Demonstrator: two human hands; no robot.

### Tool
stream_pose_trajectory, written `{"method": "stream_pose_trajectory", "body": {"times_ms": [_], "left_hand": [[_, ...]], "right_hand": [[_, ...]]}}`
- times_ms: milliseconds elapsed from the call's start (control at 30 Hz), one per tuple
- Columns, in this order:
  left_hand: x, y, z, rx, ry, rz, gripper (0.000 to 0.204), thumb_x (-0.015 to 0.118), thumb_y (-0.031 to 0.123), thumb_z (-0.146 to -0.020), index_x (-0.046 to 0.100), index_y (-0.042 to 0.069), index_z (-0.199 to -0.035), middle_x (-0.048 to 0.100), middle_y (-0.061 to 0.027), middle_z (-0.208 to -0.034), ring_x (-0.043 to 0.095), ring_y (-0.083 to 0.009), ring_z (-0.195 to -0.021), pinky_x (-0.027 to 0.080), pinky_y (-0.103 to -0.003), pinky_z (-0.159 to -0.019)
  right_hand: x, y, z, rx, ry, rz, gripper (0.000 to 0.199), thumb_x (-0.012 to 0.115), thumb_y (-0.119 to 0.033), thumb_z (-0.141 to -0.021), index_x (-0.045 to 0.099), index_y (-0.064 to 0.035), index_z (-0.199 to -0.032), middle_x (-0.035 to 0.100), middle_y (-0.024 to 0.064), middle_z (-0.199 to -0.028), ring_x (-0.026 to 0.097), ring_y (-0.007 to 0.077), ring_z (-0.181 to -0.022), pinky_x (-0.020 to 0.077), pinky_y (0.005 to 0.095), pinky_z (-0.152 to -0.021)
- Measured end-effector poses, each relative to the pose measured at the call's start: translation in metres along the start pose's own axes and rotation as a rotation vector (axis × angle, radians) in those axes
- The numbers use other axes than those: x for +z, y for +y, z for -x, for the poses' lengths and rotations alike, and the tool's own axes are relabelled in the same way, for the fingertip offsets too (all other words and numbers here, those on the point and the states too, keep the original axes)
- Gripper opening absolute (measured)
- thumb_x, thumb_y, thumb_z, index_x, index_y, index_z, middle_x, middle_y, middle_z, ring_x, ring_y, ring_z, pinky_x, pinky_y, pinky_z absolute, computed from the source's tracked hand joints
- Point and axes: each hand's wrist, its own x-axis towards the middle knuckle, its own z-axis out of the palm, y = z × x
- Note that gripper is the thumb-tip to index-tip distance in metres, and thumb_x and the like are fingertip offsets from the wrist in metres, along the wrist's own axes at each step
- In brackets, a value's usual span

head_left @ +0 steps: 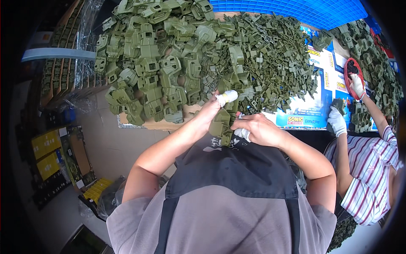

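Note:
An olive-green moulded plastic part [220, 128] is held upright in front of my apron, at the table's near edge. My left hand [209, 111] grips its upper left side, with a white wrap around a fingertip. My right hand [263, 128] is at the part's right side, fingers curled in, also with white wrapping. A small reddish tip shows by its fingertips, and what it belongs to is hidden. Just beyond my hands lie larger green parts [171, 91] on the left and a heap of small green pieces [270, 55] on the right.
A blue plastic crate [292, 9] stands at the back. On the right, a co-worker's white-gloved hands [337, 120] work near a red basket [349, 67] and more green parts. Printed blue-and-white card [302, 111] covers the table there. Yellow boxes [45, 144] sit at the left.

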Motion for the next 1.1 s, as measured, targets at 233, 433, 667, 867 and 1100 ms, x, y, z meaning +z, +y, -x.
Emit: {"method": "stream_pose_trajectory", "body": {"times_ms": [233, 433, 667, 867, 1100], "left_hand": [[-0.001, -0.004, 0.017, 0.121, 0.146, 0.005, 0.039, 0.055, 0.032, -0.088, 0.044, 0.009, -0.118, 0.059, -0.0114, -0.1, 0.063, -0.0243, -0.086, 0.055, -0.036, -0.071], [-0.044, 0.02, 0.003, 0.527, 0.043, 0.04, 0.039, 0.049, 0.027, -0.092, 0.034, 0.014, -0.126, 0.054, -0.0102, -0.109, 0.061, -0.025, -0.093, 0.053, -0.038, -0.078], [-0.076, 0.003, -0.081, 0.631, 0.196, -0.209, 0.075, 0.062, 0.005, -0.081, 0.017, 0.017, -0.14, 0.053, -0.0069, -0.109, 0.055, -0.0153, -0.099, 0.047, -0.027, -0.078], [-0.048, -0.003, -0.073, 0.893, 0.162, -0.141, 0.061, 0.055, 0.008, -0.087, 0.022, 0.019, -0.137, 0.046, -0.0078, -0.124, 0.054, -0.0216, -0.107, 0.048, -0.035, -0.087], [-0.011, 0.017, -0.035, 0.919, 0.116, -0.19, 0.083, 0.065, 0.004, -0.079, 0.012, 0.017, -0.141, 0.034, -0.0095, -0.133, 0.039, -0.0215, -0.122, 0.039, -0.034, -0.096]], "right_hand": [[0.013, 0.016, -0.014, -0.034, -0.009, -0.13, 0.025, 0.057, 0.002, -0.069, 0.062, -0.0052, -0.093, 0.064, 0.0158, -0.088, 0.061, 0.034, -0.083, 0.0495, 0.039, -0.078], [0.021, 0.077, -0.038, 0.534, 0.597, 0.362, 0.081, 0.067, -0.046, -0.073, 0.035, -0.003, -0.134, 0.037, 0.0246, -0.133, 0.041, 0.0365, -0.118, 0.0373, 0.0415, -0.095], [0.067, 0.133, -0.06, 0.466, 0.676, 0.434, 0.064, 0.067, -0.032, -0.074, 0.044, 0.0022, -0.123, 0.039, 0.0272, -0.129, 0.029, 0.0396, -0.128, 0.0163, 0.0501, -0.107], [0.039, 0.106, -0.055, 0.531, 0.826, -0.003, 0.056, 0.067, -0.024, -0.074, 0.043, -0.0006, -0.12, 0.053, 0.0227, -0.115, 0.051, 0.036, -0.109, 0.0377, 0.0421, -0.096], [0.042, 0.076, -0.054, 0.226, 0.716, -0.354, 0.051, 0.065, -0.017, -0.081, 0.044, 0.0011, -0.125, 0.058, 0.0109, -0.109, 0.055, 0.0158, -0.097, 0.0431, 0.0285, -0.085]]}}
